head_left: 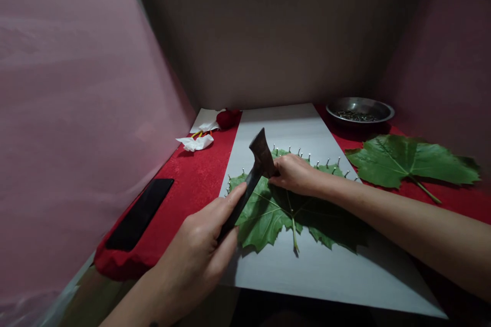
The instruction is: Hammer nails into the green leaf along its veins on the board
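Observation:
My left hand [207, 242] is wrapped round the dark handle of a hammer [261, 152], its head tilted up over the leaf. A large green leaf [261, 214] lies flat on a white board [276, 278], its stem towards me. Several nails [328, 161] stand upright along the far and left edges of the leaf. Just behind the hammer head, my right hand [293, 173] is low over the leaf with fingers pinched together. The hammer head partly covers those fingertips, so what they hold cannot be made out.
A metal bowl [360, 111] of loose nails stands at the back right, with a second leaf [410, 161] nearer on the red cloth [192, 179]. At left lie a black phone [140, 213], crumpled white tissue [196, 142] and a round red object [226, 119]. Pink sheeting [76, 102] hangs at the sides.

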Motion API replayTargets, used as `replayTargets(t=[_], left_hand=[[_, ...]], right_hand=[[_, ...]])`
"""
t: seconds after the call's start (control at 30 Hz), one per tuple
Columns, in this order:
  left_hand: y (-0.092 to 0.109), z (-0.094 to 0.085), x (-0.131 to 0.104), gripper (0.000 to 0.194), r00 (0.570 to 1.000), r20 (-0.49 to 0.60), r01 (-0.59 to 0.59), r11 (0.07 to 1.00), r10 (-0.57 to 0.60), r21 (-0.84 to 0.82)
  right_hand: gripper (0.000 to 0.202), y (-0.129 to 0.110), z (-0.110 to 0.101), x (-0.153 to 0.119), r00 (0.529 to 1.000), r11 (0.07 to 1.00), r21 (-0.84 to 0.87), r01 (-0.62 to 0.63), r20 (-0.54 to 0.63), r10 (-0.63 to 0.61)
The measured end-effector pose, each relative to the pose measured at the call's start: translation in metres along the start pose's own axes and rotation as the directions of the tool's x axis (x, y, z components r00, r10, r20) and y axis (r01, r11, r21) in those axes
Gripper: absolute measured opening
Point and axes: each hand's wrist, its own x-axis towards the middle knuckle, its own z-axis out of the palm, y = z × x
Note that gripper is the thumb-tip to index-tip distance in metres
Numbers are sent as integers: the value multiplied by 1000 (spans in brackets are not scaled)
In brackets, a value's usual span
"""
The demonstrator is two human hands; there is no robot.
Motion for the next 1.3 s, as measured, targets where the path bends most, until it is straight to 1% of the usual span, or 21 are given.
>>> replayTargets(t=[0.07,0.17,0.37,0.47,0.63,0.83,1.0,1.3], left_hand=[[-1,2,2,59,999,25,-35,999,34,31],[-1,2,5,54,998,43,-45,996,42,74],[9,-7,5,52,998,-40,-40,993,45,115],[9,-8,6,51,1000,-29,14,997,-12,70],[-3,1,7,55,990,27,140,990,-140,0],[-12,7,9,56,979,58,195,981,-196,26],[-11,6,10,57,984,51,168,985,-169,32],[-12,8,8,57,987,63,141,988,-145,59]], right_hand=[[12,1,1,1,1000,1000,0,0,2,0],[13,3,3,2,1000,1000,-14,-6,-3,6],[18,5,3,4,1000,1000,-5,14,-10,-14],[20,5,3,4,1000,1000,-2,28,-6,-28],[20,7,6,2,997,997,-9,73,-17,-73],[20,10,8,0,994,994,-33,100,-35,-101],[19,10,7,0,993,993,-36,113,-18,-114],[18,6,4,0,999,999,12,47,2,-47]])
